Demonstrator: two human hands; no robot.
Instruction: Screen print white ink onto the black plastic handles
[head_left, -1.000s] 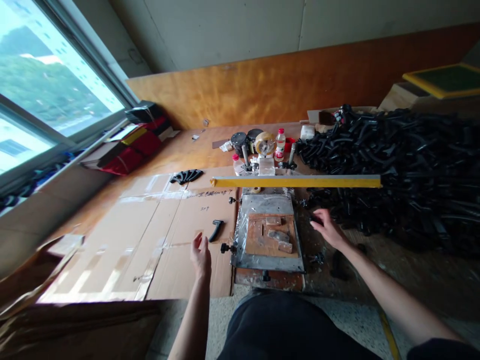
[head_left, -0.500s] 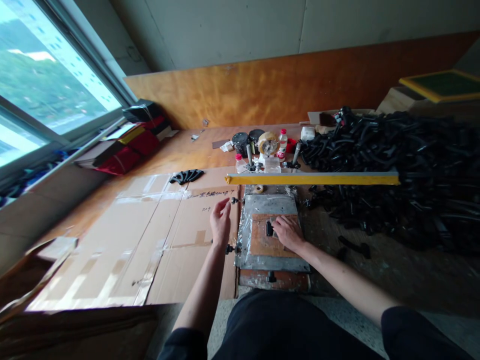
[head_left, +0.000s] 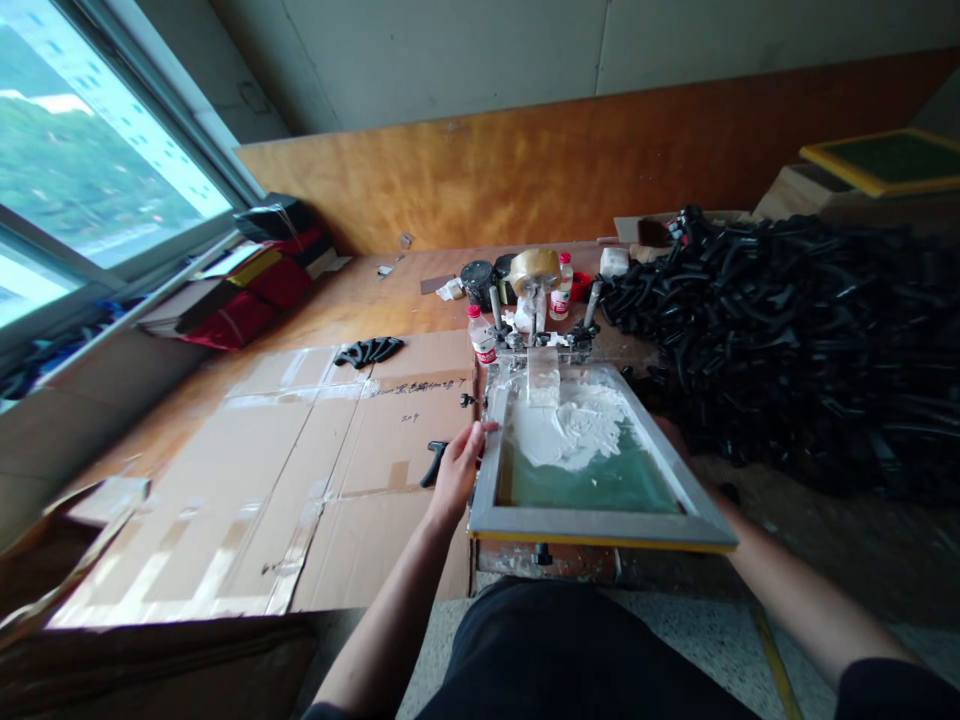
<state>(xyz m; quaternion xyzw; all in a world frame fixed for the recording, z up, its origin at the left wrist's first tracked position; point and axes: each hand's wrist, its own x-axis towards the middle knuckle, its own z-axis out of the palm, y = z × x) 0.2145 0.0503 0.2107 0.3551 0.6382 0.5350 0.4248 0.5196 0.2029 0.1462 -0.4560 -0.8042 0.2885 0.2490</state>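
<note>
A screen printing frame (head_left: pixel 600 522) with grey top faces and a yellow lower edge covers the plate in front of me. White ink (head_left: pixel 581 425) lies thick over the back part of its green mesh. My left hand (head_left: pixel 457 468) is closed at the frame's left side, a finger reaching over the edge. A black curved plastic part (head_left: pixel 434 463) shows just left of that hand, over the cardboard. Most of my right hand (head_left: pixel 673 436) is hidden behind the frame's right side, so its fingers do not show. A pale block (head_left: pixel 543 376) sits at the frame's back end.
Cardboard (head_left: pixel 262 480) covers the left of the table, with several black parts (head_left: pixel 369 351) in a row. To the right is a large heap of black parts (head_left: pixel 787 340). Behind stand clamp posts (head_left: pixel 590 303), a tape roll (head_left: pixel 535 270) and a red-capped bottle (head_left: pixel 481 335).
The printing frame has swung down from near edge-on to over the plate, hiding the board and small black piece there. My right hand left that piece for the frame's right side; my left met its left side.
</note>
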